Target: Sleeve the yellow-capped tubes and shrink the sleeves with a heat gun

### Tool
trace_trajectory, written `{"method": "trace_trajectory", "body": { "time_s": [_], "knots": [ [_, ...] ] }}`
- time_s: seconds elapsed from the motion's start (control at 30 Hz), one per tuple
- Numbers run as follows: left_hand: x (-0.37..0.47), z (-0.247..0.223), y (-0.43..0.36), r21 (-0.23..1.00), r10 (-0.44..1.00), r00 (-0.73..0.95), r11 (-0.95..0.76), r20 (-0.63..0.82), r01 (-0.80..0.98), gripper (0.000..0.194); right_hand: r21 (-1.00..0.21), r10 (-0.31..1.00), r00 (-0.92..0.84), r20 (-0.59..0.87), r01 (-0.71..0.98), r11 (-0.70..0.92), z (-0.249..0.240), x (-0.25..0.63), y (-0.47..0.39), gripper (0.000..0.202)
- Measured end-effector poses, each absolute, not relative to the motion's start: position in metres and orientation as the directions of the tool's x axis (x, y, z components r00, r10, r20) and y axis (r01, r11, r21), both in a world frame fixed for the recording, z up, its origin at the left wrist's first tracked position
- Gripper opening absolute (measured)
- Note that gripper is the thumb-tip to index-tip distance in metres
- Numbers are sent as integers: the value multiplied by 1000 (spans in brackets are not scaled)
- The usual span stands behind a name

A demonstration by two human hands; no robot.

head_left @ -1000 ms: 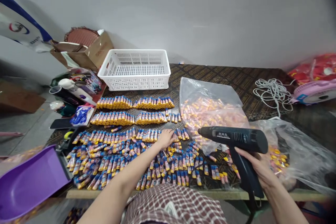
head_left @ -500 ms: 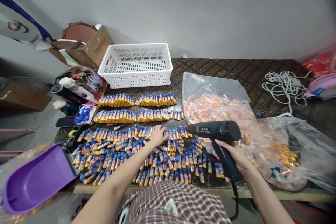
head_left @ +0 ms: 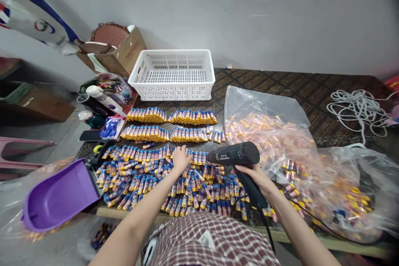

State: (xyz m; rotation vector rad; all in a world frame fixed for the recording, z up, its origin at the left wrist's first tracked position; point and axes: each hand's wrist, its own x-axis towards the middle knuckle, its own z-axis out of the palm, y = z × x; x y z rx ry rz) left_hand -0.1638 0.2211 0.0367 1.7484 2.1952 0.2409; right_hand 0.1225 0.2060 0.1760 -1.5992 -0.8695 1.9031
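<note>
My left hand (head_left: pixel 181 159) lies over a row of small labelled tubes (head_left: pixel 140 153) with blue and yellow ends, its fingers spread across their tops. What its fingertips touch is partly hidden. A black hair dryer (head_left: pixel 238 153) is in my right hand (head_left: pixel 254 176), which wraps round its handle. The nozzle points left at the right end of that row, close to the tubes. Nearer to me lies a loose heap of similar tubes (head_left: pixel 187 193). Neat stacks of tubes (head_left: pixel 146 133) stand in two rows beyond my left hand.
A white plastic basket (head_left: pixel 176 93) stands at the back. Clear bags of tubes (head_left: pixel 264 133) cover the right side, with a coiled white cord (head_left: pixel 358 110) beyond. On the left are a purple scoop (head_left: pixel 62 199), bottles (head_left: pixel 101 97) and a cardboard box (head_left: pixel 124 56). The dryer's cable hangs past the table edge.
Both the hair dryer in my right hand and my left hand have moved left along the row of tubes. The whole view has shifted somewhat to the left.
</note>
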Motion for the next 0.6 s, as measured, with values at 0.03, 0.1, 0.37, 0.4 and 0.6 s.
{"method": "trace_trajectory", "body": {
  "time_s": [0.03,0.1,0.37,0.4,0.6],
  "knots": [
    [-164,36,228,323,954,-230,283,-192,903,44,-741,725,-189,-663,22,-671,176,120,206,30],
    [-166,35,233,356,931,-258,340,-258,870,43,-740,723,-194,-663,26,-672,175,115,206,30],
    [-206,40,164,418,804,-456,590,-382,691,45,-766,732,-275,-624,28,-642,158,79,211,30],
    [-212,40,151,419,798,-468,599,-380,682,45,-770,733,-287,-617,25,-638,158,72,212,31],
    [-238,32,94,436,752,-561,658,-346,614,38,-810,746,-366,-557,40,-585,157,37,224,28]
  ]
}}
